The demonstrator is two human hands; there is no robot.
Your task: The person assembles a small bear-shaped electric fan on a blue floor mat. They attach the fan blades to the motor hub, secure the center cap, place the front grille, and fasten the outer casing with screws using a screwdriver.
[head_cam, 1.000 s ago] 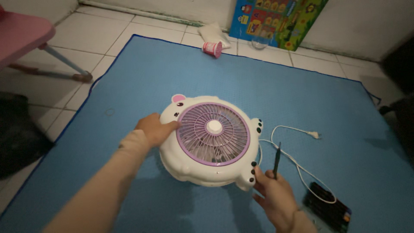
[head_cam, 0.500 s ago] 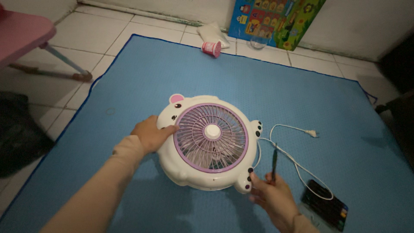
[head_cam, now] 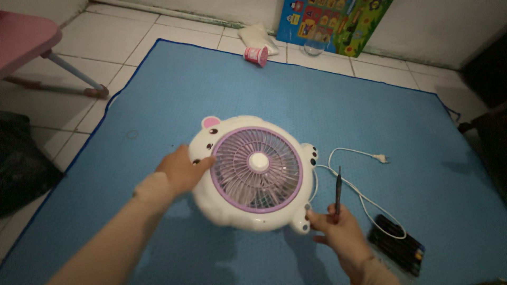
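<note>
A white bear-shaped fan (head_cam: 252, 174) with a purple grille lies face up on the blue mat (head_cam: 296, 100). My left hand (head_cam: 181, 170) grips its left rim beside the bear's face. My right hand (head_cam: 338, 232) touches the fan's lower right paw and holds a thin dark screwdriver (head_cam: 338, 194) pointing up. The fan's white cord (head_cam: 359, 195) runs right to a plug (head_cam: 381, 158).
A dark case of tools (head_cam: 397, 249) lies at the lower right. A pink cup (head_cam: 255, 55), a white bag (head_cam: 259, 38), a clear bowl (head_cam: 313, 48) and a colourful poster (head_cam: 332, 24) sit by the far wall. A pink table (head_cam: 31, 45) stands at left.
Both hands have turned the fan slightly anticlockwise and shifted it a little left; the bear's ear and paws have moved. The screwdriver stays in my right hand.
</note>
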